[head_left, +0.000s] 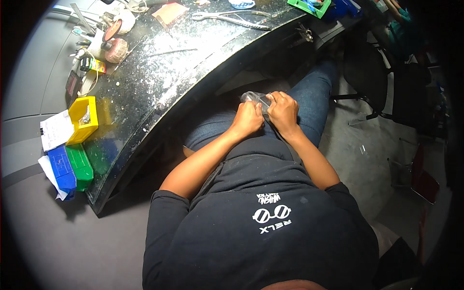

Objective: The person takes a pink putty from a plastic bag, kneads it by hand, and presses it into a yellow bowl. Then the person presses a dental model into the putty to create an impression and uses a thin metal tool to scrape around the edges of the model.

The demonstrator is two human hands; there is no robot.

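Observation:
Above my lap I hold a small clear plastic bag (255, 96) between both hands. On its left side, my left hand (248, 117) is closed, with the fingers curled and pinching the plastic. My right hand (283, 112) grips the other side, thumb and fingers pressed together on it. The two hands are close to each other, and part of the bag is hidden behind the fingers. Something small may be inside the bag, but I cannot make it out.
A worn dark table (145, 92) curves along the left and front. On it lie long-handled pliers (234, 18), a yellow bin (86, 128) and cluttered tools. Blue (61, 166) and green bins (79, 166) sit at its left end. To the right stands a black chair (365, 77); another person (403, 29) is at the far right.

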